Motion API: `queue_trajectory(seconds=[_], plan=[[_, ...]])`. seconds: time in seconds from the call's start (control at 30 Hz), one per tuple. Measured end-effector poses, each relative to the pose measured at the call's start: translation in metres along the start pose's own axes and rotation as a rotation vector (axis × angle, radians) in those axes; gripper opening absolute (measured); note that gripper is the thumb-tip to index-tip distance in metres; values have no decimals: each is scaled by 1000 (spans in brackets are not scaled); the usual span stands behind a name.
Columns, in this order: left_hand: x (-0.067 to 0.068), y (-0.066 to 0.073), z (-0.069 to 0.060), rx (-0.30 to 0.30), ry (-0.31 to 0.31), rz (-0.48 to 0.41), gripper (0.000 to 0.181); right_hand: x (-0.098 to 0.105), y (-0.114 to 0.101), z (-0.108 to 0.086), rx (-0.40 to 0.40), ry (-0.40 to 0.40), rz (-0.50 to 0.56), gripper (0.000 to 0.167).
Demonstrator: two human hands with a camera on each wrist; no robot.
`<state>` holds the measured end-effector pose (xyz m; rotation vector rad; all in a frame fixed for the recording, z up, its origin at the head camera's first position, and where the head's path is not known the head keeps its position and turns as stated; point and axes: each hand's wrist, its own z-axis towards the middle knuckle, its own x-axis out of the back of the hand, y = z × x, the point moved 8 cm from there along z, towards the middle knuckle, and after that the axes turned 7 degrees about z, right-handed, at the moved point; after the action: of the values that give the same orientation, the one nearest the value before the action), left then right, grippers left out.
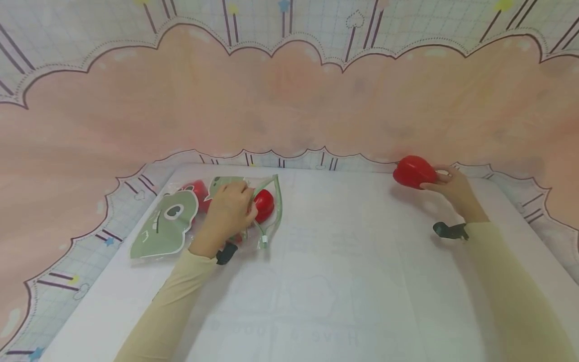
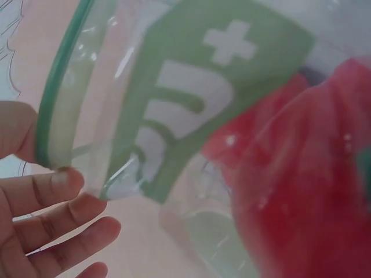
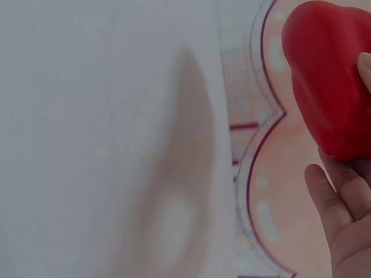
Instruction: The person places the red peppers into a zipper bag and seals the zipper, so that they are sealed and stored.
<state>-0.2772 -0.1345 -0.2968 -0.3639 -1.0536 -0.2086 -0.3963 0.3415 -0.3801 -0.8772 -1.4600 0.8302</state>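
Note:
At the left of the table in the head view lies a clear zip bag [image 1: 158,229] with green cartoon print. Several red items are inside; a round red one [image 1: 264,206] shows near its green zip edge [image 1: 279,206]. My left hand [image 1: 229,207] pinches the bag by that edge, thumb against forefinger in the left wrist view, while the other fingers spread. Far off to the right, my right hand [image 1: 454,190] holds a glossy red bell pepper [image 1: 412,172] above the table, thumb on one side and fingers on the other. The bag's plastic partly hides its contents.
A white cloth [image 1: 344,261] with faint print covers the table. Behind it hangs a peach curtain [image 1: 289,100] with a scalloped border, which runs close past the table's far edge and both sides. Dark straps [image 1: 450,230] hang at the wrists.

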Motion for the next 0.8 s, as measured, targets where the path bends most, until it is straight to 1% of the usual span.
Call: queue_trajectory(seconds=[0.1, 0.17, 0.3, 0.57, 0.8], plan=[[-1, -3, 0, 9, -18, -18, 23, -11, -14, -1, 53, -6, -3, 90], [1, -4, 0, 13, -15, -27, 21, -21, -24, -1, 94, -17, -10, 83], [3, -5, -1, 16, 3, -28, 18, -46, -44, -3, 138, -53, 16, 73], [8, -5, -6, 9, 103, -11, 15, -100, -83, -11, 217, -150, 116, 64], [10, -6, -8, 2, 186, -5, 13, -150, -107, -20, 223, -180, 122, 64]])
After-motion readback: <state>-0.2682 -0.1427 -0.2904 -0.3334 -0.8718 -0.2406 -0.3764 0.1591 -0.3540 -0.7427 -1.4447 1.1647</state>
